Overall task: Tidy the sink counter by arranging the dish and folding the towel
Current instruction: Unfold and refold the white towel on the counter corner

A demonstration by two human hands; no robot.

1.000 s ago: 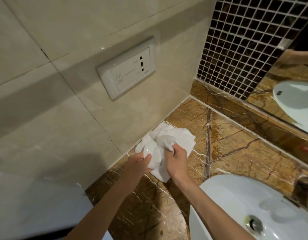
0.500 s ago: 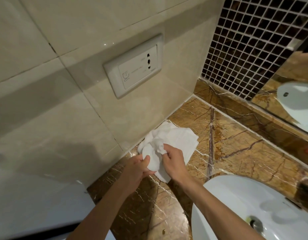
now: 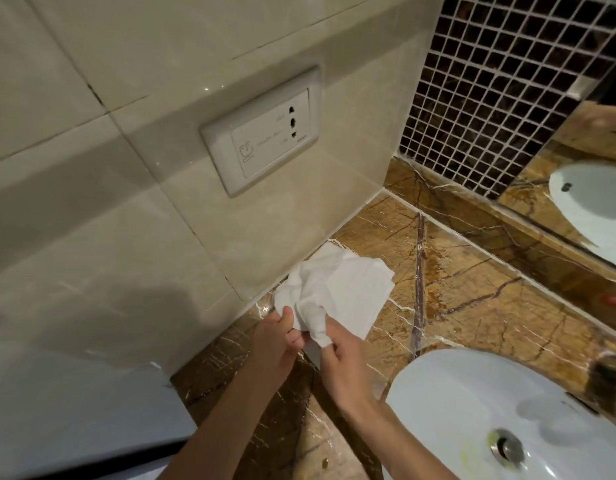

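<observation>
Fingers (image 3: 329, 344) of both hands pinch the crumpled towel (image 3: 337, 289) between them.

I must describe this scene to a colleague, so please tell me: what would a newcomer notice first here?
First, the two hands, left hand and right hand, gripping a crumpled white towel over the brown marble counter, close to the beige tiled wall. Next, the white socket plate on that wall above the towel, and the white sink at the lower right.

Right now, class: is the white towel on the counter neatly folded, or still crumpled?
Still crumpled. The towel is bunched and wrinkled, its near end pinched between the left hand and right hand.
</observation>
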